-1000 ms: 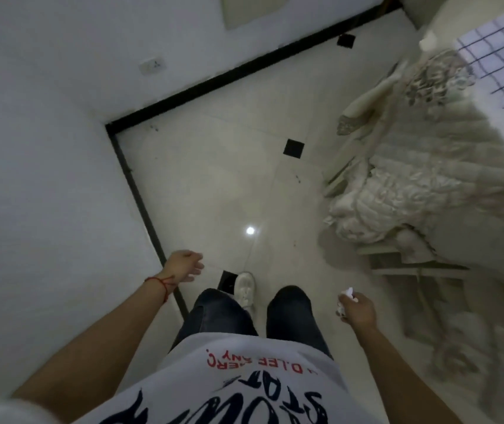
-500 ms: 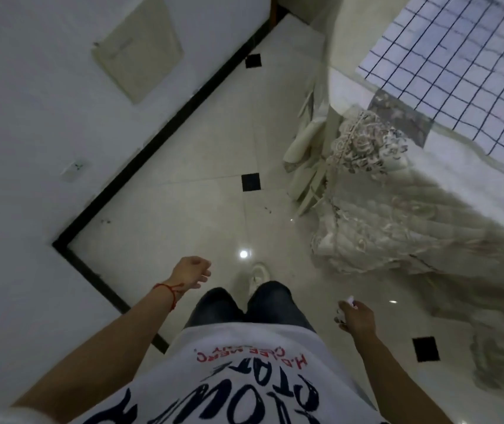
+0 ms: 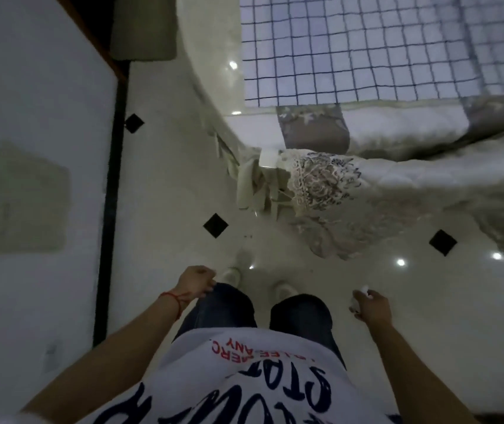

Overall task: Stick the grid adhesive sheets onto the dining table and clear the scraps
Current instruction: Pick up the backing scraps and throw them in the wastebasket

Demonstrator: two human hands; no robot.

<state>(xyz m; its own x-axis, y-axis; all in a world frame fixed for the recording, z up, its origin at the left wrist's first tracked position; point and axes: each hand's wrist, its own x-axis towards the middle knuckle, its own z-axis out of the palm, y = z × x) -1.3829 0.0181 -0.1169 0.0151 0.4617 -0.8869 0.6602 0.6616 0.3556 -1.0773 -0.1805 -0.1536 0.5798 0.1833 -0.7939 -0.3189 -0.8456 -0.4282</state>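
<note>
The white grid adhesive sheet (image 3: 367,47) with dark lines covers the dining table top at the upper right. A pale quilted tablecloth (image 3: 428,185) with a lace corner hangs from the table's near edge. My right hand (image 3: 373,307) hangs at my side, shut on a small white paper scrap (image 3: 362,293) that pokes out above the fingers. My left hand (image 3: 195,281) hangs by my left thigh with the fingers curled and nothing in it. Both hands are well below and short of the table.
Glossy cream floor tiles (image 3: 168,179) with small black diamond insets run ahead. A white wall (image 3: 30,117) with a black skirting strip (image 3: 110,194) stands on the left. Chair legs and draped cloth (image 3: 253,185) sit under the table corner. My legs and shoes are below.
The view has swung right toward the table, so the grid sheet now fills the upper right. Both hands stay at my sides; the right one keeps the scrap.
</note>
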